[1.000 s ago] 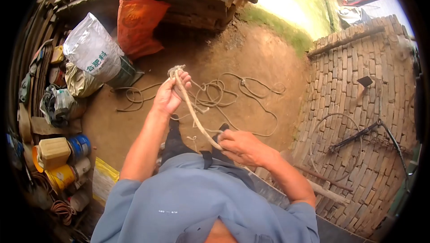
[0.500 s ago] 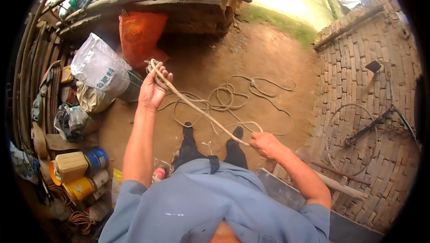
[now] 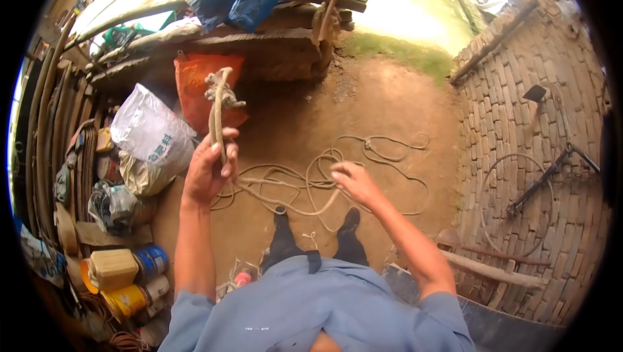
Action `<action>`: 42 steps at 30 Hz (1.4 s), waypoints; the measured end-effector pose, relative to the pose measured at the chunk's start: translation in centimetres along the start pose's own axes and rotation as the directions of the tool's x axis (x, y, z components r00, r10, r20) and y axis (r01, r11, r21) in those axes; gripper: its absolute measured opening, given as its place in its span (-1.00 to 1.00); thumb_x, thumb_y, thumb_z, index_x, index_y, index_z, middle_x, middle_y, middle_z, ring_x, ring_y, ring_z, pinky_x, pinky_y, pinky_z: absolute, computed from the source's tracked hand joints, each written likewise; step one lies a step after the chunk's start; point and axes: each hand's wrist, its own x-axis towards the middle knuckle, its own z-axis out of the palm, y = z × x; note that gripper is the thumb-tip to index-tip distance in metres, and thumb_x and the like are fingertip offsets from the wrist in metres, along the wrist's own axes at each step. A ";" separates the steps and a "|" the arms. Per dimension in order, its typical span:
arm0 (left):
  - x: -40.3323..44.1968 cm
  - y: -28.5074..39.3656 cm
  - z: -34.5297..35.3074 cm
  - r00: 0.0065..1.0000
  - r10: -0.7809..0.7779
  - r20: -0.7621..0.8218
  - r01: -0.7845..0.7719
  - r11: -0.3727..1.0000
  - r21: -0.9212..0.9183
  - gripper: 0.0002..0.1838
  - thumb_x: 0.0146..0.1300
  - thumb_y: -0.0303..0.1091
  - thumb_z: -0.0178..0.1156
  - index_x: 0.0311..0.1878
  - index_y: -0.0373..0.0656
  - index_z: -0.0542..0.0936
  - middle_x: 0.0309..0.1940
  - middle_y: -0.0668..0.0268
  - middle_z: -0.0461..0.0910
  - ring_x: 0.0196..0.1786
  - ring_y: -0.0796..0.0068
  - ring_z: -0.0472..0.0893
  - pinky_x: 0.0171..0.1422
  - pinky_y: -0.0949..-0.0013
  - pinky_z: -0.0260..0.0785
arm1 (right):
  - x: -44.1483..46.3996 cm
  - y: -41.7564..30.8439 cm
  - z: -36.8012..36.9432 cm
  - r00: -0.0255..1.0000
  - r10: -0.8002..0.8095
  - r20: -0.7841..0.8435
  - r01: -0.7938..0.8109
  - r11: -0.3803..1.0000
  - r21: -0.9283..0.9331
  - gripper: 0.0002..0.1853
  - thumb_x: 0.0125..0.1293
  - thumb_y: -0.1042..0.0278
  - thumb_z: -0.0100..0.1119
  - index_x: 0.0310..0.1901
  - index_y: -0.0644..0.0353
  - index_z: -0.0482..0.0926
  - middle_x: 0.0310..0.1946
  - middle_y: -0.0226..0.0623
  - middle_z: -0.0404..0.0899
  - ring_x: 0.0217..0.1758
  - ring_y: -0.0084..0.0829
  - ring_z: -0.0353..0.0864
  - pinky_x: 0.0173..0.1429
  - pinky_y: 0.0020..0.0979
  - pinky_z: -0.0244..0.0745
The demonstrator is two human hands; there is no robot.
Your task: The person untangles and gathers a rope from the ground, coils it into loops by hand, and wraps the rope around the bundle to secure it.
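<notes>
My left hand (image 3: 211,167) grips a doubled length of thick tan rope, its knotted loop (image 3: 222,92) standing up above the fingers in front of the orange bag. From beneath that hand the rope (image 3: 292,209) sags across to my right hand (image 3: 354,182), whose fingers are closed around it. More rope (image 3: 389,157) lies in loose loops on the dirt floor beyond my feet, with a small knot in it.
Left of me are an orange bag (image 3: 198,89), a white sack (image 3: 152,131), a beige canister (image 3: 113,269) and a blue tin (image 3: 152,261). On the right a wooden beam (image 3: 496,273) and a metal frame (image 3: 542,183) lie by the bricks (image 3: 500,118).
The knotted end now stands upright above my left hand. My right hand has come up and inward from the lower right, and the rope between the hands has gone from taut to slack.
</notes>
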 end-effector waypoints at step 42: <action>-0.9 -8.0 4.2 0.938 -0.339 -0.075 0.341 0.858 0.384 -0.55 0.54 -0.12 0.02 0.20 -0.32 0.57 -0.09 0.24 0.68 -0.07 0.48 0.67 0.12 0.39 0.50 | -3.3 -11.9 10.8 0.975 -0.223 -0.026 0.224 0.964 0.143 -0.74 0.24 0.46 0.25 -0.12 0.42 0.47 -0.31 0.19 0.54 -0.16 0.23 0.56 -0.02 0.02 0.48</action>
